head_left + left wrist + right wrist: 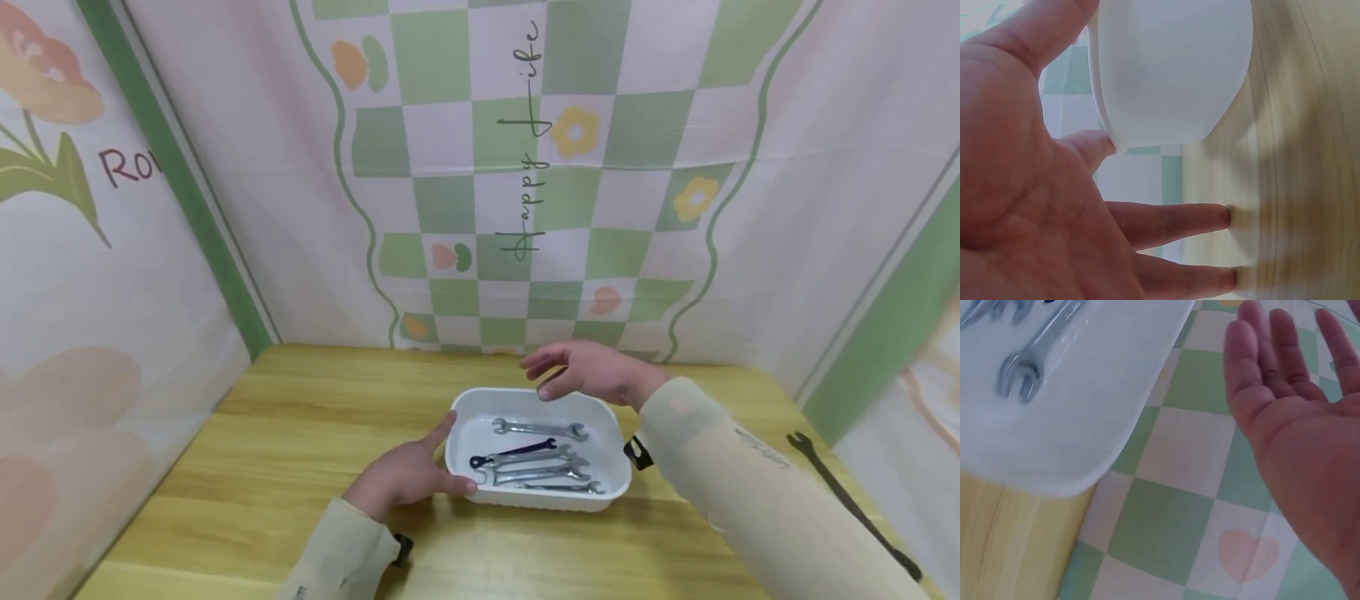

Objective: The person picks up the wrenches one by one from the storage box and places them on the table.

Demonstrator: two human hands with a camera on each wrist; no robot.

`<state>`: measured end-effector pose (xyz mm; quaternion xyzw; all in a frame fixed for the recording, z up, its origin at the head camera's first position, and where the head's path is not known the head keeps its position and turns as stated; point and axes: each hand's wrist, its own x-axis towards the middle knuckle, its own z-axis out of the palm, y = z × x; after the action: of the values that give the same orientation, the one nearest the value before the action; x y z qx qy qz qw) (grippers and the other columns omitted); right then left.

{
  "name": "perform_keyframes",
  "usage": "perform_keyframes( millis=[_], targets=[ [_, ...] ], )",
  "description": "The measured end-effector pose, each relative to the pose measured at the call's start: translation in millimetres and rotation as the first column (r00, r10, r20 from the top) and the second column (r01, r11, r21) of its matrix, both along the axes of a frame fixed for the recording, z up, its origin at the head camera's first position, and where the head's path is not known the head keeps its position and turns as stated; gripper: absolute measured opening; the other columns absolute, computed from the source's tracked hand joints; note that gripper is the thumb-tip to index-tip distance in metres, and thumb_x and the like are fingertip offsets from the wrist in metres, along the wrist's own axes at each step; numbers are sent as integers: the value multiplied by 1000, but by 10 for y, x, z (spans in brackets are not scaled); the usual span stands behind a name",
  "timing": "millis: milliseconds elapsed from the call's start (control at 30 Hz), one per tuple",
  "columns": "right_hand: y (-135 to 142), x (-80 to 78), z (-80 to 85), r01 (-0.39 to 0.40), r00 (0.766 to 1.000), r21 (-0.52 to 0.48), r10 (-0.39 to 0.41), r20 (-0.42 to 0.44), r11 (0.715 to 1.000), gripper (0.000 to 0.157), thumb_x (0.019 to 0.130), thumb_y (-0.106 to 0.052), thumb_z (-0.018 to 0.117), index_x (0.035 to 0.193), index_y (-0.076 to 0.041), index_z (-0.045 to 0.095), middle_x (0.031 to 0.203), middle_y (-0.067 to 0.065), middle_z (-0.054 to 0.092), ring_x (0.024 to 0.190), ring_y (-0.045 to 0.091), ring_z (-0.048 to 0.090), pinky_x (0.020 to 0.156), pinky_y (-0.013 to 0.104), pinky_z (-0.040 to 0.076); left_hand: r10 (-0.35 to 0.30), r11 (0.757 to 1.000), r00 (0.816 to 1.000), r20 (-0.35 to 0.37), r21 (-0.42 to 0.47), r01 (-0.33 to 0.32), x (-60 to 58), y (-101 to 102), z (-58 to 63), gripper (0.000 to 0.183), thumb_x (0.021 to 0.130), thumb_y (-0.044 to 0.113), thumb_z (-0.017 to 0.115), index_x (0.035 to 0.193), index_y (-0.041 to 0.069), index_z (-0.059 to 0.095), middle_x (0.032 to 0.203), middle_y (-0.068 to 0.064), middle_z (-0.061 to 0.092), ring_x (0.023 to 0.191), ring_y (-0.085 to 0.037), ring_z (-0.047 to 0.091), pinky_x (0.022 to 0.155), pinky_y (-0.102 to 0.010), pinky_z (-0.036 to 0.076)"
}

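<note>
A white plastic box [543, 502] stands on the wooden table with several wrenches inside. A silver open-end wrench [538, 429] lies apart toward the box's far side. Closer to the near side, a dark purple wrench [517, 452] and more silver wrenches [543, 473] lie bunched together. My left hand [408, 475] touches the box's left end, thumb and forefinger spread along the rim. Two of its other fingers [1172, 222] rest straight on the tabletop. Above the box's far rim, my right hand [592, 371] hovers with nothing in it, its fingers loosely extended.
A long dark wrench [851, 500] lies on the table at the right edge, beyond my right sleeve. Patterned cloth [555, 192] hangs behind the wooden table [300, 433] and along both sides.
</note>
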<state>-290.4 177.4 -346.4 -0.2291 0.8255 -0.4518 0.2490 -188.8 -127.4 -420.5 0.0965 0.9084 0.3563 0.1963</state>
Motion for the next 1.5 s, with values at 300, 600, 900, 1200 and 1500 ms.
perform_keyframes(
  millis=[300, 600, 900, 1200, 1500],
  targets=[
    [-155, -90, -198, -43, 997, 112, 35, 68, 993, 53, 83, -14, 80, 133, -9, 64, 132, 12, 61, 122, 31, 54, 97, 45, 47, -4, 1000, 1000, 1, 8, 4, -8, 6, 3, 118, 71, 61, 82, 162, 29, 13, 143, -24, 49, 124, -42, 50, 101, -64, 36],
    [-229, -83, -352, -37, 986, 191, 5, 165, 981, 53, 84, -14, 78, 134, -11, 63, 130, 9, 62, 115, 23, 58, 100, 54, 42, -2, 1000, 1000, 11, -2, 2, 13, 27, 16, 117, 72, 60, 82, 162, 29, 13, 144, -24, 49, 123, -42, 51, 100, -64, 36],
    [-316, -12, -399, -23, 996, 310, -5, 89, 951, 51, 80, -17, 82, 129, -19, 68, 124, 3, 65, 108, 21, 62, 89, 51, 50, -8, 1000, 1000, 8, -8, 8, 31, 42, 46, 116, 74, 56, 83, 162, 28, 14, 141, -24, 51, 121, -41, 52, 101, -62, 37],
    [-346, 3, -454, 8, 998, 332, -28, 55, 943, 45, 80, -13, 81, 123, -20, 71, 117, 0, 67, 105, 20, 62, 84, 47, 53, -8, 1000, 1000, 15, -17, 8, 7, 31, 37, 116, 73, 59, 82, 162, 29, 13, 144, -23, 49, 124, -41, 51, 101, -62, 37],
    [-421, -8, -498, -27, 998, 345, 43, -37, 938, 39, 82, -15, 80, 119, -22, 74, 112, -4, 69, 102, 16, 63, 87, 41, 52, -4, 1000, 1000, 21, -8, 4, 11, 23, 30, 116, 72, 60, 82, 162, 30, 14, 144, -23, 48, 124, -41, 50, 101, -63, 36]
  ],
)
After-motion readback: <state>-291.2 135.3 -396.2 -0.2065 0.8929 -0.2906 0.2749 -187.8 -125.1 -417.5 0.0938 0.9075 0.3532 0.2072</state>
